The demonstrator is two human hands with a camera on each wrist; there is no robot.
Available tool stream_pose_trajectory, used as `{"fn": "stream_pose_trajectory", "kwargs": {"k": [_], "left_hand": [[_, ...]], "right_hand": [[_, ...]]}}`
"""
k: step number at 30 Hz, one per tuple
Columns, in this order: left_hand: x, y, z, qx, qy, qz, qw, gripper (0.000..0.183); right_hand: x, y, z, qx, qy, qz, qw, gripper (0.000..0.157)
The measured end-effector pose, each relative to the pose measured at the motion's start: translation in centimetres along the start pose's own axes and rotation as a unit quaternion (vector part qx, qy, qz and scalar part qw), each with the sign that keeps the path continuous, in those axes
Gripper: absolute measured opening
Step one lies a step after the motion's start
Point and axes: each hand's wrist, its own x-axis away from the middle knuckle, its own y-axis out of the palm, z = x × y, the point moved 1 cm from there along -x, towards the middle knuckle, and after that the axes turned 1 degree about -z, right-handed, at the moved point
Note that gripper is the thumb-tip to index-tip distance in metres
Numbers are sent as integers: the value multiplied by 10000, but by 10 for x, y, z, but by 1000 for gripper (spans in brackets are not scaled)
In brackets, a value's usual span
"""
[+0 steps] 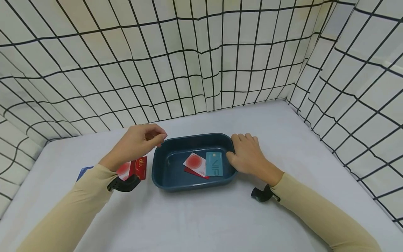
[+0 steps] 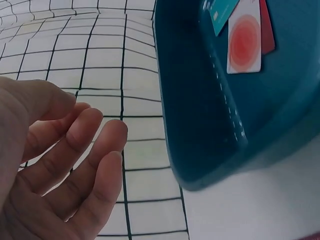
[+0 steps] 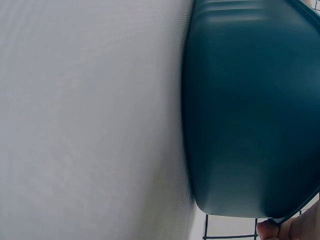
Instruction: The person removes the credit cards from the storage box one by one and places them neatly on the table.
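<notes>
A dark teal plastic tray (image 1: 170,175) stands on the white table. Inside lie a white card with a red circle (image 1: 193,161), a teal VIP card (image 1: 214,164) and a red card (image 1: 201,176) mostly covered by the white one. My right hand (image 1: 250,155) grips the tray's right end, thumb over the rim and fingers outside. My left hand (image 1: 140,141) hovers beside the far left corner of the tray; in the left wrist view its fingers (image 2: 107,137) curve loosely and hold nothing.
Left of the tray, partly under my left forearm, are a red VIP card (image 1: 142,168), a white card with a red circle (image 1: 124,170) and a blue card (image 1: 83,171). A black wire grid (image 1: 221,45) over white cloth encloses the table's back and sides.
</notes>
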Motion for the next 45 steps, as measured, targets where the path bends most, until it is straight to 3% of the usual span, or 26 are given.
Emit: {"fn": "stream_pose_trajectory", "kwargs": {"k": [30, 45], "left_hand": [[-49, 62, 35, 867, 920, -550, 9905, 20], [-61, 85, 37, 789, 907, -1110, 9865, 22]], "right_hand": [[-2, 3, 4, 25, -63, 63, 10000, 28], [-3, 3, 5, 92, -62, 8, 9999, 23]]}}
